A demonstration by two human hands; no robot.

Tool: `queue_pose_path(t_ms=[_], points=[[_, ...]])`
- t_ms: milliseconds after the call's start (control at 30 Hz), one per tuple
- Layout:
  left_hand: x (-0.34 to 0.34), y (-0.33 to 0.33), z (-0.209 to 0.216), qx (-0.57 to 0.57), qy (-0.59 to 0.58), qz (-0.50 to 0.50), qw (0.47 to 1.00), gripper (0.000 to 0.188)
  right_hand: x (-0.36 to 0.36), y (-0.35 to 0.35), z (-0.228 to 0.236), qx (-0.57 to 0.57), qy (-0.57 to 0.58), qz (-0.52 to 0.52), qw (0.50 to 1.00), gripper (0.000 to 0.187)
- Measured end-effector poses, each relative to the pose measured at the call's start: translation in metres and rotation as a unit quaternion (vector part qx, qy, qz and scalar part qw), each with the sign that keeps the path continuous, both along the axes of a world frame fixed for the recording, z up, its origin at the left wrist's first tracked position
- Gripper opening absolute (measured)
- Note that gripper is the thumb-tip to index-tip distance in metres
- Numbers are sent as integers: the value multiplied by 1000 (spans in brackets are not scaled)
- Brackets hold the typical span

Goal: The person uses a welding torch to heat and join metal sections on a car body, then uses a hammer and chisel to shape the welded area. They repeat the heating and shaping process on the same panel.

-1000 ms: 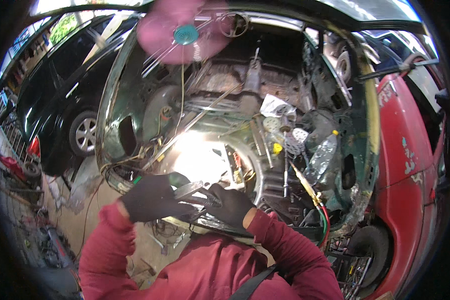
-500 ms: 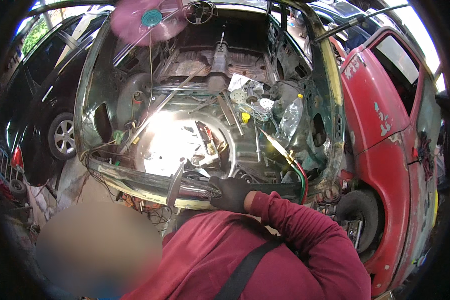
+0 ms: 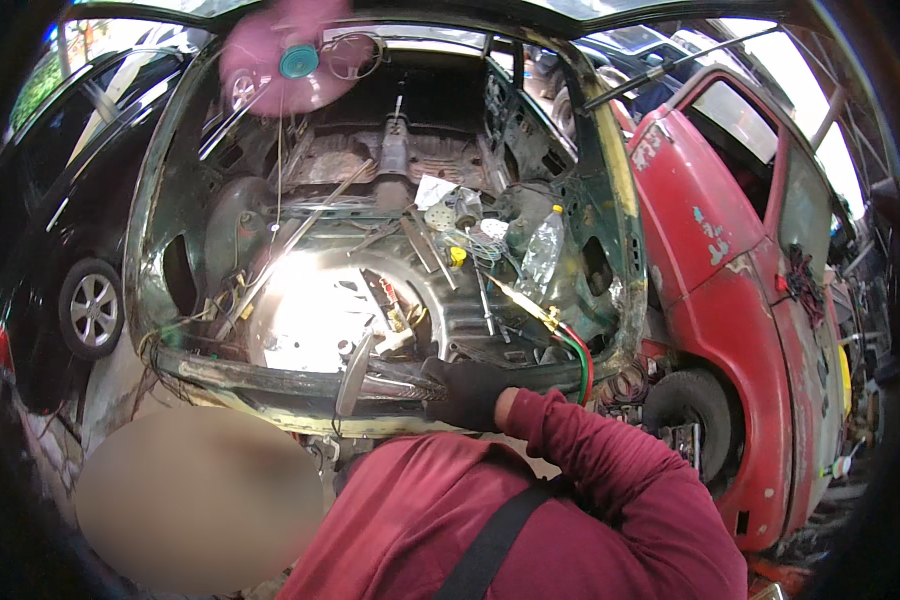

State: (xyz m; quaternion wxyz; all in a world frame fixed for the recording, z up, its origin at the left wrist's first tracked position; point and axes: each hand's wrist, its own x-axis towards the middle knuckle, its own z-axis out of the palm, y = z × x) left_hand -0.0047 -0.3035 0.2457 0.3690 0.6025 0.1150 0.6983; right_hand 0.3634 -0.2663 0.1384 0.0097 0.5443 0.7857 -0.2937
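Right hand, black-gloved, resting on the rusted rear sill of a stripped car shell, fingers curled over the edge; grip on anything impossible to tell. Left hand out of view. Just beside the glove, a flat grey metal bar leaning across the sill. Beyond, in the bare round wheel well, scattered tools, a clear plastic bottle, red and green hoses. Dented red van alongside.
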Motion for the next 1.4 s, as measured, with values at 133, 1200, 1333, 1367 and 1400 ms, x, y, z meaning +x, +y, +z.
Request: queue_pose_path(t_ms=[133,1200,1333,1367,1400], points=[[-27,9,4,11,-21,-11,1000,30,-14,-11,0,23,-5,-23,999,59],[124,84,-28,139,0,-530,837,31,91,32,-7,277,-198,311,887,39],[133,101,-75,74,-30,-507,858,34,62,106,-47,228,-89,274,930,32],[129,106,-85,46,-30,-507,860,33,42,128,-51,98,-43,212,971,29],[120,113,-93,12,-24,-508,861,32,20,151,-58,-37,8,143,989,27]])
